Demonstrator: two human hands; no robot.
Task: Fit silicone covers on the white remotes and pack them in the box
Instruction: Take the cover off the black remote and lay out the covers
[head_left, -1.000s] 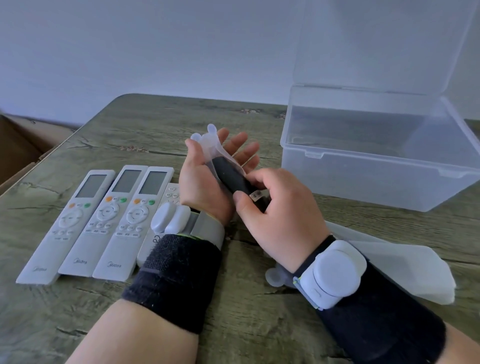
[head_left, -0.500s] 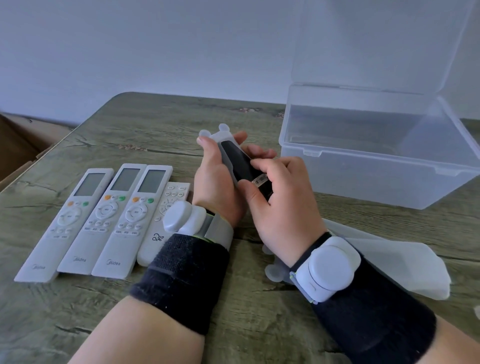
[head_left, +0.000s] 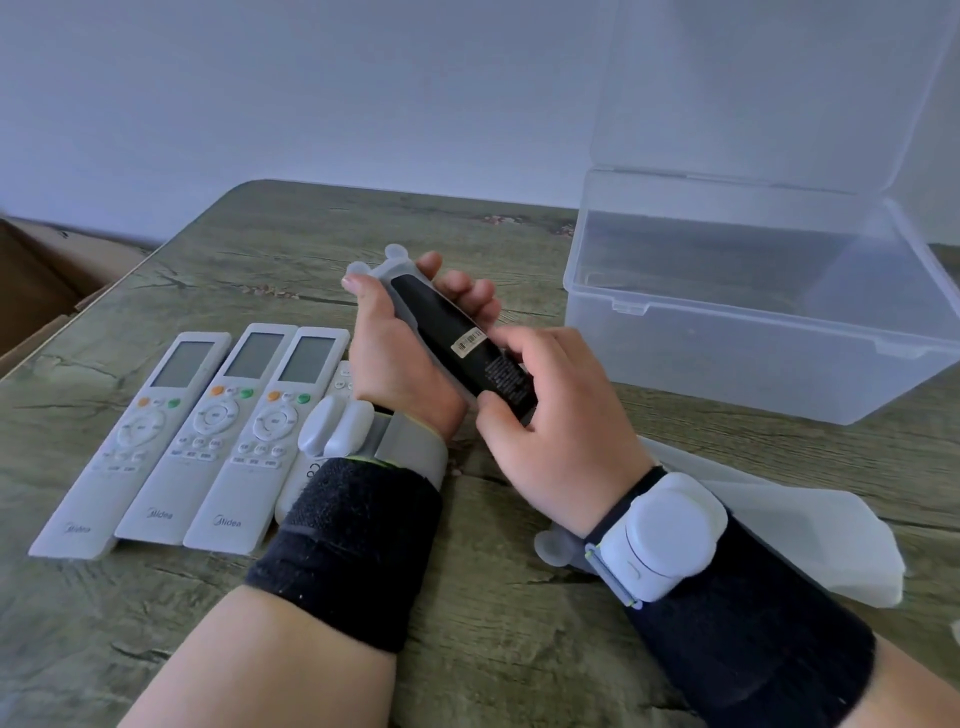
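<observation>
Two hands work one dark remote (head_left: 441, 317): the left hand (head_left: 400, 369) grips its silicone cover (head_left: 383, 271), the right hand (head_left: 561, 436) pinches the remote lower than before, baring a barcode label (head_left: 469, 343).

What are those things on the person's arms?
Each forearm wears a wide black fabric wrap. The left wrist has a white two-lobed gadget on a grey strap; the right wrist has a round white gadget.
</observation>
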